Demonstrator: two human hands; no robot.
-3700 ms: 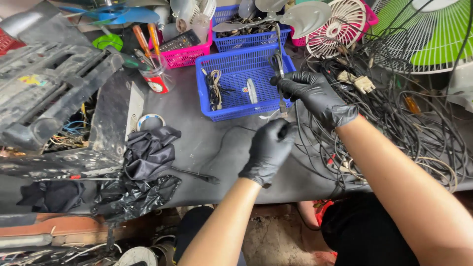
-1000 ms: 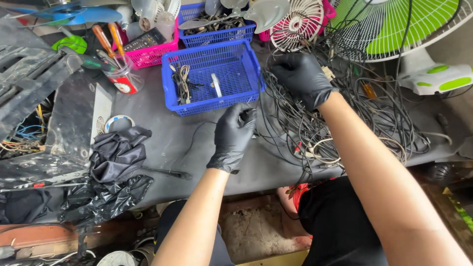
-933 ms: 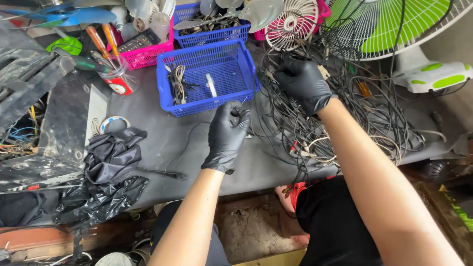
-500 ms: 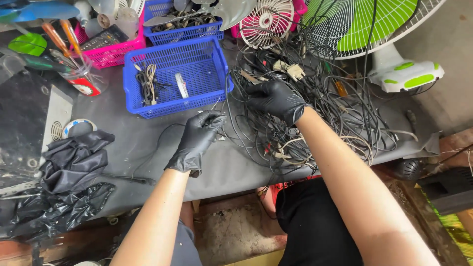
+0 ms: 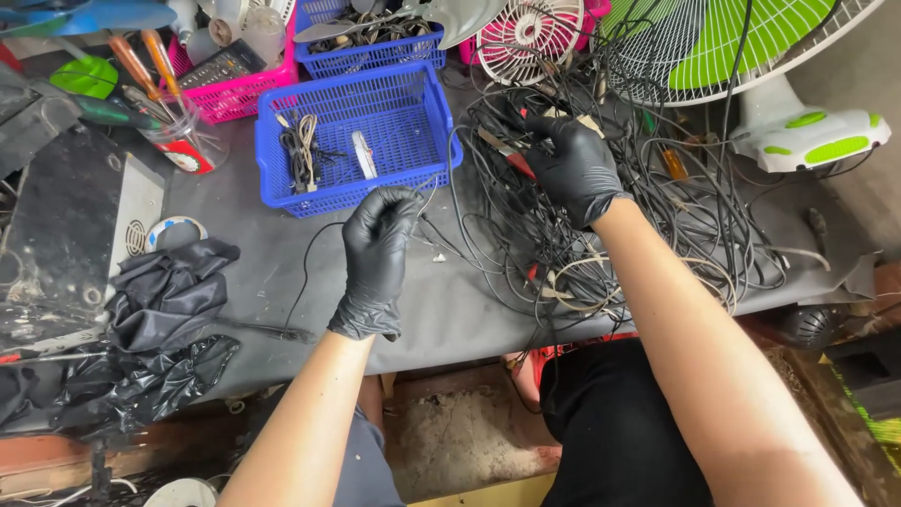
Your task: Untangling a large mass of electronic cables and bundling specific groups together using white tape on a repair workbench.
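Because the left hand (image 5: 377, 258) is pinched shut on a thin black wire (image 5: 305, 272) running into the cable tangle (image 5: 601, 235) at its three o'clock, a hard pull could tighten knots. The right hand (image 5: 571, 167), fingers closed in the tangle's upper part, could drag the whole heap toward the blue basket (image 5: 361, 141) at ten o'clock.

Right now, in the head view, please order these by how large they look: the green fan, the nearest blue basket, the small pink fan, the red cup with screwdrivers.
1. green fan, though partly cut off by the frame
2. blue basket
3. small pink fan
4. red cup, smallest
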